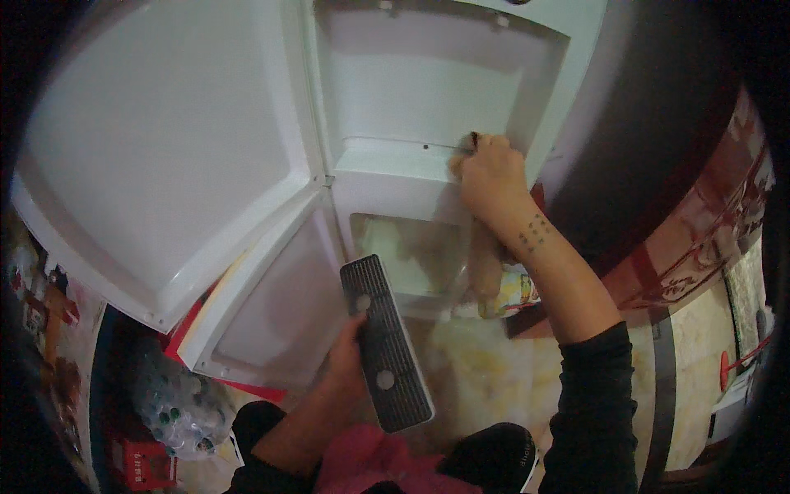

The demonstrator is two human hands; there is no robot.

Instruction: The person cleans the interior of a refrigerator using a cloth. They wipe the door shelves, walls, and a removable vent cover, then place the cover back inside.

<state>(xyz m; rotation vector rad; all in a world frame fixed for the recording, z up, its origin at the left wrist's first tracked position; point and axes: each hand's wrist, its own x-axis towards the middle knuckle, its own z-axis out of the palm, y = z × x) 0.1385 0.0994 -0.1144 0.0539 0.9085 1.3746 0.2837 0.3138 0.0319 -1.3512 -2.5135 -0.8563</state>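
A white cabinet, seemingly a small refrigerator or water dispenser, stands before me with its upper door and lower door swung out to the left. My left hand holds a dark slatted grille panel with a pale rim and two round light spots, tilted below the lower compartment. My right hand is at the right end of the ledge inside the upper compartment. Its fingers are closed around a small dark item, too small to identify. A small dark hole shows in the back wall above the ledge.
A clear plastic bag of bottles and a red box lie on the floor at lower left. A colourful printed packet is right of the lower compartment. A large dark, red-patterned surface curves along the right.
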